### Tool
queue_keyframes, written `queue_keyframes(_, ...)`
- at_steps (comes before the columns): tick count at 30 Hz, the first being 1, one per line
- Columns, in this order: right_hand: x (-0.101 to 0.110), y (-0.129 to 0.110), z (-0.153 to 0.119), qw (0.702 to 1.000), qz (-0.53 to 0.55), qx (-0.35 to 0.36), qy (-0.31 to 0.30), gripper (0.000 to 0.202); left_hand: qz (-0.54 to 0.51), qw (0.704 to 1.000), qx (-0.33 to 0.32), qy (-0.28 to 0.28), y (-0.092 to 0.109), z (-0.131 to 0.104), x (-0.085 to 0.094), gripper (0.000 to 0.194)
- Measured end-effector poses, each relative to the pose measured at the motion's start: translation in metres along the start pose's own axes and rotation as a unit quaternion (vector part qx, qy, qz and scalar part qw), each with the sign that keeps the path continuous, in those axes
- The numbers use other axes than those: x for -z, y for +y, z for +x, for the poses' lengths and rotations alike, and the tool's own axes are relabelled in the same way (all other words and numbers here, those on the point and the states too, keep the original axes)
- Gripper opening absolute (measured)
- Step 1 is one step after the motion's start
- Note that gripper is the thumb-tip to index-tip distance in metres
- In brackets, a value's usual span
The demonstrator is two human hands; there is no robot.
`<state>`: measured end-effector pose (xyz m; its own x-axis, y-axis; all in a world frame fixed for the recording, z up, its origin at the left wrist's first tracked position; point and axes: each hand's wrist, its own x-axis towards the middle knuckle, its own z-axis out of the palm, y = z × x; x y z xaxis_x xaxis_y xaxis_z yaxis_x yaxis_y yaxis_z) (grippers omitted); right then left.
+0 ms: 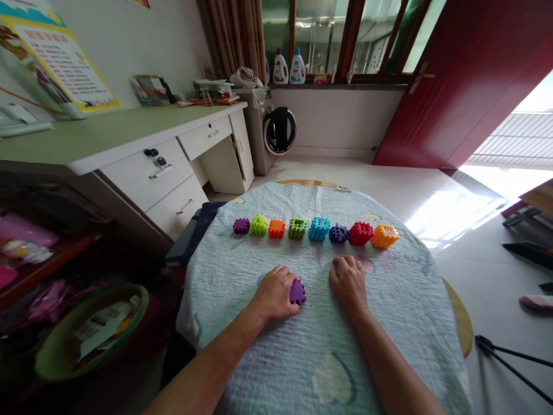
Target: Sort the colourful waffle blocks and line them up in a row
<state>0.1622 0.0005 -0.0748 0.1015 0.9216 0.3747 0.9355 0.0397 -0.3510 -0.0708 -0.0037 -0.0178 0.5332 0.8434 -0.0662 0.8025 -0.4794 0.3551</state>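
My left hand is closed around a purple toothed-edge block, which shows between its thumb and fingers just above or on the cloth. My right hand rests palm down on the cloth, fingers loosely bent and a little apart, with nothing visible in it. Beyond both hands runs a row of interlocking blocks: purple, lime, orange, green, light blue, dark violet, red and yellow-orange. The red and dark violet ones are nearest my right hand.
A pale patterned cloth covers the round table. At the left stand a desk and a basket. A washing machine with its door ajar is at the back. Thin black legs stand at the right.
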Motion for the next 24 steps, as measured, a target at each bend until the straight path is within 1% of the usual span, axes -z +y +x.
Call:
queue_keyframes(2, -0.002, 0.003, 0.0, 1.0, -0.004, 0.005, 0.001, 0.015, -0.019, 1.0, -0.004, 0.023, -0.015, -0.005, 0.005, 0.044)
queue_keyframes(4, -0.004, 0.005, 0.0, 1.0, -0.009, 0.009, 0.001, 0.016, -0.033, 0.998, 0.002, 0.057, -0.04, -0.009, 0.016, 0.045)
queue_keyframes(7, -0.006, 0.007, 0.0, 1.0, -0.016, 0.015, 0.001, 0.017, -0.025, 0.992, 0.014, 0.122, -0.095, -0.008, 0.046, 0.044)
queue_keyframes(9, -0.006, 0.007, 0.0, 1.0, -0.019, 0.019, 0.002, 0.017, -0.014, 0.989, 0.034, 0.144, -0.134, -0.002, 0.069, 0.045)
queue_keyframes(11, -0.006, 0.006, 0.0, 1.0, -0.022, 0.02, 0.004, 0.018, -0.006, 0.988, 0.06, 0.14, -0.169, 0.009, 0.091, 0.048)
queue_keyframes(13, -0.005, 0.005, 0.0, 0.999, -0.023, 0.022, 0.006, 0.018, 0.005, 0.987, 0.084, 0.137, -0.195, 0.022, 0.107, 0.052)
queue_keyframes(15, -0.004, 0.004, 0.0, 0.999, -0.021, 0.023, 0.007, 0.018, 0.014, 0.989, 0.082, 0.126, -0.21, 0.037, 0.117, 0.053)
queue_keyframes(17, -0.004, 0.005, 0.0, 1.0, -0.017, 0.024, 0.007, 0.017, 0.023, 0.992, 0.065, 0.107, -0.217, 0.051, 0.122, 0.053)
queue_keyframes(21, -0.006, 0.006, 0.0, 1.0, -0.008, 0.026, 0.012, 0.016, 0.036, 0.997, 0.041, 0.058, -0.223, 0.075, 0.124, 0.055)
queue_keyframes(24, -0.006, 0.007, 0.0, 1.0, -0.005, 0.027, 0.013, 0.015, 0.034, 0.998, 0.04, 0.033, -0.227, 0.085, 0.125, 0.057)
